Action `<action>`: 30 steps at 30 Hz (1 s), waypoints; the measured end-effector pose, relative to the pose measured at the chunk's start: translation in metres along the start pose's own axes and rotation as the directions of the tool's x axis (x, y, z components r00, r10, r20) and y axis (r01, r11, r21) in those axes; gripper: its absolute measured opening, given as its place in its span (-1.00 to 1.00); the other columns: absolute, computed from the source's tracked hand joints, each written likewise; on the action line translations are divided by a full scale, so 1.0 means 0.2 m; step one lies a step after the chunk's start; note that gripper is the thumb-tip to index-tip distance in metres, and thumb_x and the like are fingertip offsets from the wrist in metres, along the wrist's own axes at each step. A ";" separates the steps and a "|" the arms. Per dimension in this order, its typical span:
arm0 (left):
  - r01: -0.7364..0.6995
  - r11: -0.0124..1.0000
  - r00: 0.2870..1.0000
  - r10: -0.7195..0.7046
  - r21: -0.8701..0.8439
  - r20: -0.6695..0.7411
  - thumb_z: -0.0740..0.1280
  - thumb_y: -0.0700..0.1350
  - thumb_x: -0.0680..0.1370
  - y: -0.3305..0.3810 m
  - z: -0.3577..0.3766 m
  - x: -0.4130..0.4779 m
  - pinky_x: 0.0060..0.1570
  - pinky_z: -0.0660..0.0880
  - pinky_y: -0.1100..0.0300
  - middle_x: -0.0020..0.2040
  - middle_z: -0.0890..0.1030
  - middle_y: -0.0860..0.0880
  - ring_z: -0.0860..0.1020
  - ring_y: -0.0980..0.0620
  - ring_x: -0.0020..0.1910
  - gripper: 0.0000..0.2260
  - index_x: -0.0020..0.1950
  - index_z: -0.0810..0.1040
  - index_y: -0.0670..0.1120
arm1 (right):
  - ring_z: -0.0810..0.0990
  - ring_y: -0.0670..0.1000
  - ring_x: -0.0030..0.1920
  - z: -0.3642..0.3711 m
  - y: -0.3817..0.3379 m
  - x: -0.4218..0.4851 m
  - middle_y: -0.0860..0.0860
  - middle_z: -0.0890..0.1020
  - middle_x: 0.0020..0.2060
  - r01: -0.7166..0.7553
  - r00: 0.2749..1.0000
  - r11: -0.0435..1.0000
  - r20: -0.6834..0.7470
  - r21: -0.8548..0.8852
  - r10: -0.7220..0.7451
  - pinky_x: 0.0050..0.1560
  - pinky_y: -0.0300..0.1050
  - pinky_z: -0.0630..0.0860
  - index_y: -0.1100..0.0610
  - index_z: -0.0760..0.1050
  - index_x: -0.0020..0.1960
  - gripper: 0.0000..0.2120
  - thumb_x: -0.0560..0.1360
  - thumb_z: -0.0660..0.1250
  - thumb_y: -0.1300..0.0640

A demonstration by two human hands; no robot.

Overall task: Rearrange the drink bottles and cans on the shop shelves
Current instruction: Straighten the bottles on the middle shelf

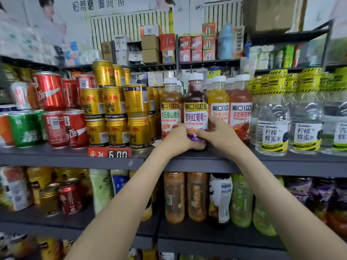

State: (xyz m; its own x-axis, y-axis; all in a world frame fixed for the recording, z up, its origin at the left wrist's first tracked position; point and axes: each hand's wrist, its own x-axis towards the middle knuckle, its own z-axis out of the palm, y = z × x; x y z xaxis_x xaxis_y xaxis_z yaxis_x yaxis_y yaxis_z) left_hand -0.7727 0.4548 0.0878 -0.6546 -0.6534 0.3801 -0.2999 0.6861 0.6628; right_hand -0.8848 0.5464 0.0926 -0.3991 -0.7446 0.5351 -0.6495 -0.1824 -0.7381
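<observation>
Grape juice bottle (195, 109), dark purple with a white cap, stands upright at the front edge of the middle shelf (65, 156). The left hand (180, 138) and right hand (219, 136) each close their grip on its lower part, fingers curled round it from either side. An amber juice bottle (170, 107) stands just to its left and an orange juice bottle (218, 104) just to its right. Stacked gold cans (114, 113) and red cola cans (50, 91) fill the shelf further left, with clear water bottles (272, 119) further right.
</observation>
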 end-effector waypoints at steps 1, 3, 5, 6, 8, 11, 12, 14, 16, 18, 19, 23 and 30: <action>0.004 0.999 1.000 -0.004 0.039 0.019 0.58 0.03 0.26 -0.01 0.01 0.01 0.20 0.45 0.10 0.18 0.57 0.04 0.52 0.03 0.15 -0.34 0.29 0.43 -0.04 | 0.62 -0.01 0.00 0.00 0.01 0.00 0.01 0.67 0.01 0.002 1.000 1.000 -0.018 -0.019 -0.002 0.09 -0.07 0.53 0.10 0.53 0.17 -0.71 0.45 0.40 0.16; 0.001 0.995 1.000 -0.004 0.099 0.028 0.57 0.04 0.28 -0.02 0.02 0.02 0.19 0.42 0.13 0.23 0.54 0.01 0.50 0.00 0.19 -0.31 0.32 0.39 -0.07 | 0.60 -0.01 0.02 0.00 0.01 -0.01 0.02 0.66 0.02 0.000 0.999 0.998 -0.043 -0.067 -0.002 0.08 -0.09 0.51 0.12 0.53 0.17 -0.72 0.47 0.38 0.15; 0.009 0.991 1.000 -0.012 0.136 0.026 0.56 0.05 0.29 -0.02 0.02 0.04 0.14 0.42 0.14 0.23 0.53 -0.01 0.49 -0.03 0.19 -0.33 0.31 0.39 -0.10 | 0.59 -0.02 0.01 0.00 0.00 -0.01 0.02 0.65 0.03 0.001 0.999 0.994 -0.046 -0.108 -0.006 -0.01 -0.16 0.46 0.12 0.53 0.18 -0.73 0.48 0.37 0.15; 0.014 0.989 0.999 -0.019 0.146 0.028 0.55 0.06 0.30 -0.02 0.02 0.04 0.14 0.42 0.14 0.23 0.53 -0.02 0.49 -0.03 0.19 -0.33 0.31 0.39 -0.10 | 0.58 -0.03 0.01 0.00 0.00 -0.01 0.01 0.65 0.03 0.000 0.999 0.992 -0.037 -0.123 -0.004 -0.04 -0.19 0.43 0.12 0.52 0.18 -0.73 0.49 0.37 0.15; 0.019 0.986 1.000 -0.020 0.163 0.010 0.54 0.07 0.31 -0.01 0.03 0.01 0.16 0.44 0.10 0.23 0.53 -0.04 0.49 -0.06 0.19 -0.33 0.32 0.37 -0.11 | 0.58 -0.01 0.02 0.00 -0.01 -0.03 0.02 0.63 0.03 -0.005 1.000 0.984 -0.028 -0.178 0.000 -0.07 -0.19 0.40 0.14 0.51 0.17 -0.74 0.49 0.37 0.14; 0.009 0.965 0.994 0.019 0.264 -0.106 0.48 0.05 0.39 0.02 0.05 -0.10 0.15 0.46 0.01 0.25 0.50 -0.10 0.48 -0.12 0.20 -0.40 0.32 0.32 -0.12 | 0.55 0.10 0.11 0.01 0.00 -0.10 0.12 0.60 0.12 -0.015 0.996 0.951 -0.089 -0.310 -0.013 0.07 -0.12 0.44 0.21 0.46 0.23 -0.64 0.48 0.38 0.13; 0.003 0.951 0.988 0.044 0.309 -0.146 0.44 0.02 0.44 0.04 0.06 -0.15 0.13 0.45 0.02 0.26 0.48 -0.11 0.47 -0.13 0.21 -0.44 0.34 0.30 -0.12 | 0.52 0.11 0.18 0.01 0.00 -0.14 0.13 0.57 0.18 -0.016 0.992 0.940 -0.126 -0.341 -0.028 0.12 -0.14 0.39 0.21 0.43 0.30 -0.59 0.49 0.37 0.13; -0.036 0.938 0.967 0.119 0.346 -0.224 0.34 -0.03 0.54 0.07 0.10 -0.29 0.10 0.43 0.05 0.28 0.44 -0.11 0.45 -0.12 0.24 -0.51 0.40 0.26 -0.11 | 0.45 0.08 0.27 0.03 0.01 -0.23 0.10 0.51 0.26 0.019 0.976 0.922 -0.192 -0.387 -0.101 0.15 -0.24 0.30 0.19 0.36 0.37 -0.55 0.52 0.34 0.14; -0.141 0.940 0.921 0.240 0.312 -0.307 0.28 -0.09 0.57 0.07 0.17 -0.41 0.16 0.40 0.07 0.31 0.44 -0.10 0.42 -0.09 0.28 -0.57 0.42 0.29 -0.12 | 0.42 0.04 0.30 0.03 0.01 -0.35 0.08 0.50 0.28 0.081 0.951 0.913 -0.242 -0.400 -0.190 0.17 -0.31 0.25 0.20 0.35 0.38 -0.57 0.54 0.30 0.17; -0.273 0.916 0.856 0.370 0.293 -0.361 0.29 -0.16 0.56 0.06 0.27 -0.52 0.23 0.37 0.07 0.29 0.47 -0.13 0.42 -0.11 0.29 -0.61 0.37 0.38 -0.17 | 0.44 0.03 0.27 0.02 0.02 -0.49 0.08 0.52 0.23 0.141 0.922 0.913 -0.285 -0.382 -0.262 0.17 -0.38 0.22 0.22 0.39 0.34 -0.62 0.53 0.29 0.22; -0.321 0.899 0.828 0.419 0.297 -0.372 0.31 -0.20 0.53 0.07 0.33 -0.56 0.24 0.37 0.06 0.25 0.50 -0.15 0.44 -0.13 0.26 -0.63 0.33 0.43 -0.20 | 0.46 0.04 0.24 0.02 0.04 -0.56 0.09 0.54 0.20 0.163 0.911 0.914 -0.300 -0.372 -0.284 0.17 -0.40 0.23 0.23 0.41 0.31 -0.64 0.52 0.30 0.25; -0.428 0.871 0.800 0.489 0.240 -0.349 0.30 -0.31 0.46 0.11 0.59 -0.69 0.16 0.34 0.16 0.13 0.57 -0.20 0.52 -0.19 0.13 -0.68 0.22 0.49 -0.25 | 0.54 0.08 0.14 -0.07 0.16 -0.80 0.11 0.59 0.10 0.152 0.925 0.927 -0.281 -0.342 -0.256 0.19 -0.27 0.37 0.26 0.48 0.21 -0.71 0.49 0.28 0.31; -0.394 0.913 0.910 0.403 0.105 -0.093 0.27 -0.22 0.54 0.38 1.05 -0.80 -0.04 0.37 0.18 0.18 0.52 -0.12 0.50 -0.13 0.15 -0.69 0.29 0.43 -0.16 | 0.55 -0.02 0.10 -0.53 0.44 -1.13 0.04 0.59 0.08 -0.044 0.956 0.944 -0.288 -0.327 -0.055 0.13 -0.11 0.50 0.19 0.49 0.20 -0.74 0.52 0.28 0.26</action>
State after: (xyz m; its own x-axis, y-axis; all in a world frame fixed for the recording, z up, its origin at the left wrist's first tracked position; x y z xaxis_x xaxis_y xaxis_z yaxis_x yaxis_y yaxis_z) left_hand -0.8368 0.6787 -0.0574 -0.6524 -0.3480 0.6733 -0.0889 0.9173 0.3880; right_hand -0.9198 0.7673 -0.0499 -0.5318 -0.5172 0.6706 -0.8074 0.0705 -0.5858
